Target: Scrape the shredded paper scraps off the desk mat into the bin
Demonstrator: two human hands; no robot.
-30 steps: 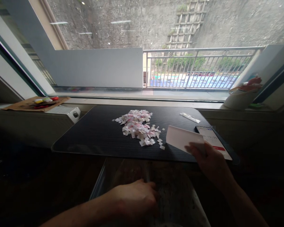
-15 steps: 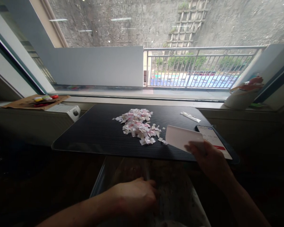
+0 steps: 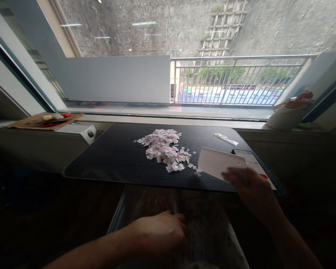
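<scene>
Nearest us, our left hand (image 3: 162, 231) hangs low in front of the tabletop (image 3: 106, 160), by what looks like clear plastic (image 3: 119, 211); shadow hides its fingers, so we cannot tell whether they grip anything. Our right hand (image 3: 253, 186) grasps one end of a pale card (image 3: 218, 162), beside a phone (image 3: 252, 160). The card's free edge stands just beside stray bits (image 3: 190, 165), right of the heap of paper bits (image 3: 164, 149) on the tabletop. We judge this a sweeping step; the next move calls for a low, steady edge, so nothing slips under. Beyond lies a thin packet (image 3: 226, 139).
</scene>
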